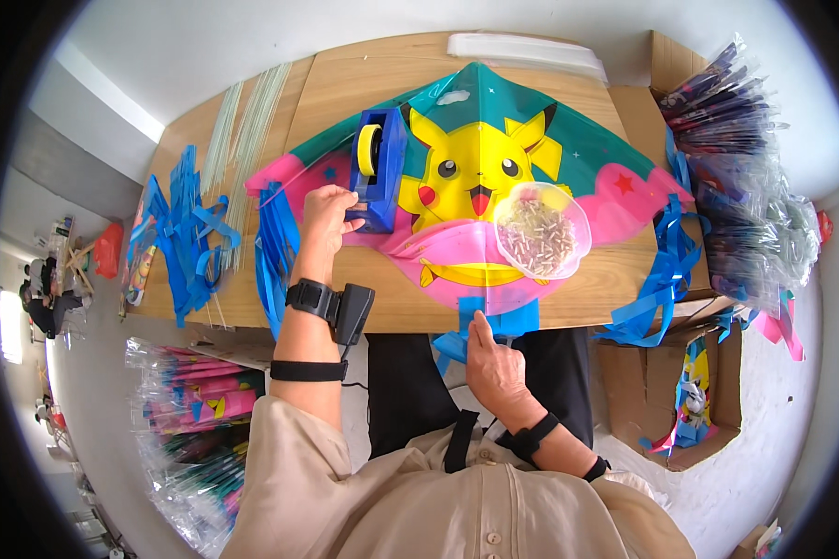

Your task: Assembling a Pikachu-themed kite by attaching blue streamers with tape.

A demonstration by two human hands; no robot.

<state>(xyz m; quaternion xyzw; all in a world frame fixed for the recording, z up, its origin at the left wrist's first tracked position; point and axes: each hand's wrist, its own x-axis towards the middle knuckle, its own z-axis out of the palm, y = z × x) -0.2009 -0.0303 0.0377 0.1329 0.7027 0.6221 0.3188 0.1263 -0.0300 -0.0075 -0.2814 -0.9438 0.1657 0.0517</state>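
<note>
A kite (578,140) printed with a yellow cartoon figure on green and pink film lies spread on the table, its lower tip toward me. My left hand (326,217) is at the near end of a blue tape dispenser (378,177), which stands on the kite's left part. Thumb and fingertips close on what looks like the loose end of the tape. My right hand (497,370) is at the table's front edge, its forefinger stretched along a blue ribbon (510,320) at the kite's lower tip. The other fingers are curled and partly hidden.
A scalloped clear dish (543,244) of small tubes sits on the kite. Blue ribbon bundles (188,238) and thin rods (249,121) lie left; more ribbons (660,275) hang right. Bagged kites (732,186) are stacked at the right, above an open carton (625,391). Other bagged kites (196,401) stand lower left.
</note>
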